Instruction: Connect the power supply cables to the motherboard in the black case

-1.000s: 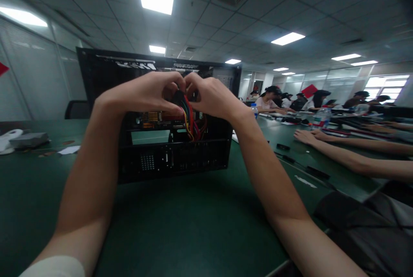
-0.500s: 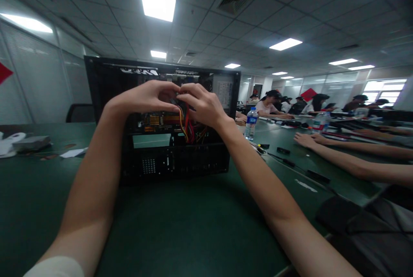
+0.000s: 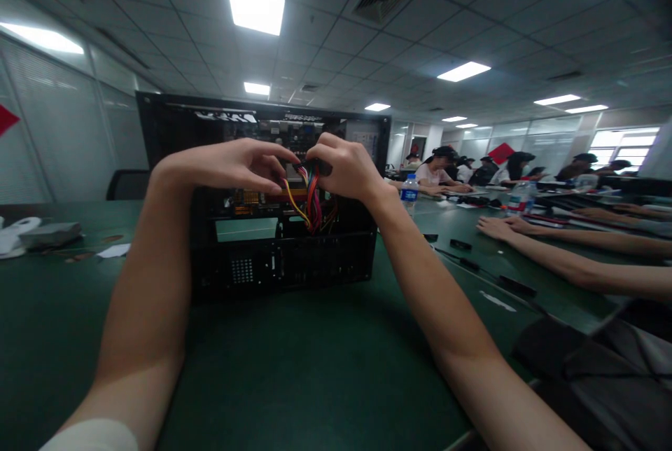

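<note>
An open black computer case (image 3: 173, 122) stands on the green table (image 3: 315, 367) in front of me. A bundle of red, yellow and other coloured wires (image 3: 311, 200) rises from inside it. My right hand (image 3: 349, 169) is closed around the top of that bundle, at a black connector. My left hand (image 3: 231, 165) reaches in from the left, its fingers pinched on the same wires just beside the right hand. A circuit board (image 3: 252, 196) shows inside the case below my left hand.
Another person's forearms (image 3: 567, 255) lie on the table at the right, near black parts (image 3: 517, 281). A water bottle (image 3: 409, 193) stands behind the case. More people sit far right. White and grey items (image 3: 31, 235) lie at the far left.
My right hand has shifted slightly right and closed into a fist on the wire bundle. My left hand has dropped a little, and the wires are more exposed between the hands.
</note>
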Tool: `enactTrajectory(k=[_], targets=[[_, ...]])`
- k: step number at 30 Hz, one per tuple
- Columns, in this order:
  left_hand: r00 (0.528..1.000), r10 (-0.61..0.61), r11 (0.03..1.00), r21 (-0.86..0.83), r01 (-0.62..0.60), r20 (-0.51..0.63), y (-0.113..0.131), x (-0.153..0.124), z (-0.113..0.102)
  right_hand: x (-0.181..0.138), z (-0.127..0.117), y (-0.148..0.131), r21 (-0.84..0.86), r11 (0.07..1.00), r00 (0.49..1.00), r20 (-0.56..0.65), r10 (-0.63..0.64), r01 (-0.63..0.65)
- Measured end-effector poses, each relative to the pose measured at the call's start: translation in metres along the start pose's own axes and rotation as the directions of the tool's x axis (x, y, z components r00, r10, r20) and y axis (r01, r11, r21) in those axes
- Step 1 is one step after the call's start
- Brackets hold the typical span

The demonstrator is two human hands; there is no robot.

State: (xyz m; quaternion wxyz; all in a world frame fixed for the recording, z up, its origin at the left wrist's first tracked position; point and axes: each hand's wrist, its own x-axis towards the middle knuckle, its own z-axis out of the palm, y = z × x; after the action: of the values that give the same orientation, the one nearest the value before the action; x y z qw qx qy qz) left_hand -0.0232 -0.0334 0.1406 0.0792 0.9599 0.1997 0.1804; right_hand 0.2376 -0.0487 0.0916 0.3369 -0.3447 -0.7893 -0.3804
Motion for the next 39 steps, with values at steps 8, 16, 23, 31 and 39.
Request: enactTrajectory(k=[8,16,23,31,39], targets=[[0.984,0.017,0.993,0.117,0.004,-0.179,-0.005,0.000,-0.005,0.000,-0.010,-0.001,0.035,0.999,1.000,0.019,0.024,-0.024],[0.983,0.058,0.995,0.096,-0.042,-0.172,-0.007,0.008,0.003,0.004,-0.010,-0.014,0.012,1.000,0.998,0.065,0.020,-0.021],[0.983,0.088,0.994,0.084,-0.075,-0.162,-0.011,0.014,0.006,0.004,-0.009,-0.015,-0.024,0.999,0.995,0.097,0.030,-0.028],[0.986,0.077,0.997,0.007,-0.077,-0.148,-0.025,0.018,0.009,0.004,-0.009,-0.019,-0.041,0.999,0.994,0.100,0.031,-0.027],[0.985,0.056,0.998,-0.016,-0.060,-0.165,-0.018,0.017,0.009,0.001,0.001,-0.013,-0.016,1.000,0.994,0.108,0.006,-0.004]])
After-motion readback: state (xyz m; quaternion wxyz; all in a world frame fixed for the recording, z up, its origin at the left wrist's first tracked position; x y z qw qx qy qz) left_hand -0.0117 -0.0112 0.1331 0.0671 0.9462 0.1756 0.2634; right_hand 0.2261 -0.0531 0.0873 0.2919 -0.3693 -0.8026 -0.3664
